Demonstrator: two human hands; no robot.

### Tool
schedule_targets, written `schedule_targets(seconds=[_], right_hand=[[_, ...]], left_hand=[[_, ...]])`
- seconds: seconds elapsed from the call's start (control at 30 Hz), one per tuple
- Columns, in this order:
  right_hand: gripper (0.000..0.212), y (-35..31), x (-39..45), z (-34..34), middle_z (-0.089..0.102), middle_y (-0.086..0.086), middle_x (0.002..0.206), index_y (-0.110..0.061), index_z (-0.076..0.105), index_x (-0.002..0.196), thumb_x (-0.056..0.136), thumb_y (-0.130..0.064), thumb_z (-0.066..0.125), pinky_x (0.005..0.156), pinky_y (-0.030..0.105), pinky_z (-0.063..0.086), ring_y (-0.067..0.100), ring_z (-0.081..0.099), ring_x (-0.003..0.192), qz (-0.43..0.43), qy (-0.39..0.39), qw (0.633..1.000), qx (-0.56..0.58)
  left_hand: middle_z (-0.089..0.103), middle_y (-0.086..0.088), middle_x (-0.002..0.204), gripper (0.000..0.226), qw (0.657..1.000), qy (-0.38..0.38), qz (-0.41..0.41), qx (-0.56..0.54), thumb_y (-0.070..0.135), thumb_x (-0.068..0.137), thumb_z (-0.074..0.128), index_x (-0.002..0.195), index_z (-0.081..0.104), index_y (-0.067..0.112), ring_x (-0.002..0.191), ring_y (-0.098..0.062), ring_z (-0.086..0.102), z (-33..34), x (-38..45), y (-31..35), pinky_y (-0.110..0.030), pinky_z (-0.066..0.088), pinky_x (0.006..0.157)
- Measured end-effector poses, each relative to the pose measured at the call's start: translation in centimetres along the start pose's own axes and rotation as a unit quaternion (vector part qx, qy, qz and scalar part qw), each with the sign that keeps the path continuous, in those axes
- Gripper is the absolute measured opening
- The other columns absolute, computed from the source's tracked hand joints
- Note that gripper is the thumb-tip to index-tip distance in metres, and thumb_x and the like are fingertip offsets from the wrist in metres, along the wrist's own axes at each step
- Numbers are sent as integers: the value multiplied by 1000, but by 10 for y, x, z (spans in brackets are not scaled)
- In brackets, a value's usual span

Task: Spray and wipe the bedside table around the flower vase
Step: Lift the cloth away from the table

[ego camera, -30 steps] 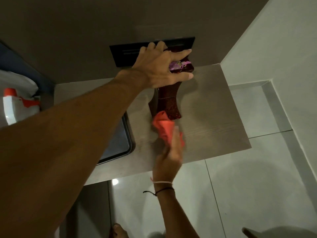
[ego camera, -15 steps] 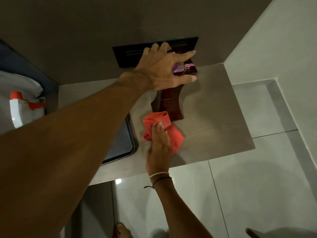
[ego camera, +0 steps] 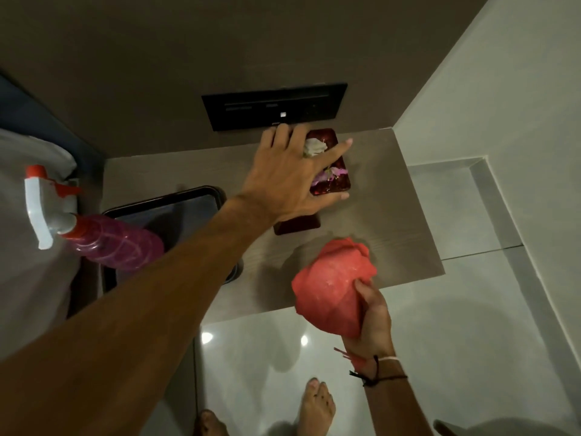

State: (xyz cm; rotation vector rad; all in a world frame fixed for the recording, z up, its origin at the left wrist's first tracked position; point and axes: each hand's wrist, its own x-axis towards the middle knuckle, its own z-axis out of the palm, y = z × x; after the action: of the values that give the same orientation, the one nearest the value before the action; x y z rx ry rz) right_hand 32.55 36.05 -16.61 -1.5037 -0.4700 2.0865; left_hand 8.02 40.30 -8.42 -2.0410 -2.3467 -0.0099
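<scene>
A dark red flower vase (ego camera: 331, 180) stands at the back of the wooden bedside table (ego camera: 386, 234), with pale and pink flowers in its square mouth. My left hand (ego camera: 290, 180) lies spread over the vase's top, thumb against its near side. My right hand (ego camera: 372, 316) grips a bunched red cloth (ego camera: 333, 284), held above the table's front edge and off the surface. A spray bottle (ego camera: 103, 240) with pink liquid and a white-and-red trigger lies at the left.
A dark tray (ego camera: 163, 202) sits on the table's left part, partly under my left forearm. A black switch panel (ego camera: 273, 105) is on the wall behind the vase. Pale wall closes in on the right. My bare feet (ego camera: 316, 407) stand on glossy floor tiles.
My right hand has lifted the cloth off the table and drawn it back toward the front edge. The view shifted, bringing the spray bottle into fuller sight. My left hand stays on the vase.
</scene>
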Motion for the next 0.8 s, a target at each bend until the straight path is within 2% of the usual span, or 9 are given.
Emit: schedule_targets(seconds=[0.1, 0.2, 0.27, 0.37, 0.43, 0.5, 0.57, 0.67, 0.8], right_hand=[[55, -4, -6, 3, 63, 16, 136, -20, 57, 137, 84, -30, 68, 81, 55, 61, 42, 64, 120, 19, -71, 997, -12], [53, -1, -10, 16, 65, 11, 134, -24, 63, 131, 80, -25, 75, 92, 61, 57, 40, 65, 119, -13, -61, 994, -87], [52, 4, -14, 27, 67, 11, 132, -23, 66, 128, 78, -24, 76, 95, 62, 55, 38, 66, 118, -30, -57, 990, -125], [47, 12, -17, 47, 72, 14, 126, -19, 66, 127, 81, -24, 75, 89, 55, 61, 36, 71, 112, -18, -102, 987, -123], [48, 19, -17, 64, 73, 14, 124, -21, 66, 128, 81, -27, 76, 88, 54, 61, 36, 72, 111, 6, -129, 982, -136], [49, 30, -15, 85, 74, 13, 123, -22, 67, 127, 80, -30, 77, 91, 55, 60, 35, 72, 110, 20, -154, 974, -165], [48, 40, -10, 109, 75, 14, 120, -21, 68, 125, 79, -32, 78, 89, 51, 61, 34, 73, 109, 26, -182, 965, -186], [41, 54, 2, 147, 75, 16, 120, -17, 71, 119, 80, -29, 80, 95, 47, 59, 33, 71, 111, -7, -194, 952, -237], [31, 64, 31, 190, 74, 18, 116, -3, 69, 119, 90, -14, 73, 80, 25, 61, 26, 73, 96, -107, -165, 898, -394]], left_hand=[[36, -24, 155, 96, 1000, -6, -4, -4, 89, 79, 24, 160, 14, 39, 139, -41, 38, -4, -4, 2, -54, 26, 116], [31, -25, 161, 97, 998, 44, -35, -36, 88, 80, 28, 160, 22, 33, 152, -40, 25, -15, -21, 10, -55, 15, 124], [38, -23, 156, 85, 981, 121, -85, -127, 78, 86, 38, 155, 37, 28, 146, -37, 36, -13, -53, 17, -54, 30, 119], [48, -3, 136, 60, 902, 117, -227, -349, 67, 88, 54, 140, 50, 37, 121, -17, 55, 3, -122, 25, -28, 53, 93], [54, 9, 126, 51, 798, 57, -306, -516, 60, 85, 65, 131, 55, 39, 114, -9, 60, 18, -164, 27, -10, 49, 83], [61, 11, 127, 50, 676, 41, -336, -654, 44, 83, 72, 129, 59, 32, 115, -12, 64, 30, -194, 22, -17, 59, 81], [63, 2, 130, 47, 589, 61, -377, -712, 29, 85, 75, 129, 60, 25, 114, -18, 66, 38, -209, 12, -27, 63, 75], [73, -7, 116, 35, 541, 166, -462, -683, 13, 84, 78, 116, 65, 9, 101, -22, 72, 46, -211, -10, -38, 63, 79], [70, -1, 95, 27, 571, 202, -568, -558, 11, 87, 75, 113, 67, 6, 85, -14, 66, 53, -191, -35, -30, 56, 83]])
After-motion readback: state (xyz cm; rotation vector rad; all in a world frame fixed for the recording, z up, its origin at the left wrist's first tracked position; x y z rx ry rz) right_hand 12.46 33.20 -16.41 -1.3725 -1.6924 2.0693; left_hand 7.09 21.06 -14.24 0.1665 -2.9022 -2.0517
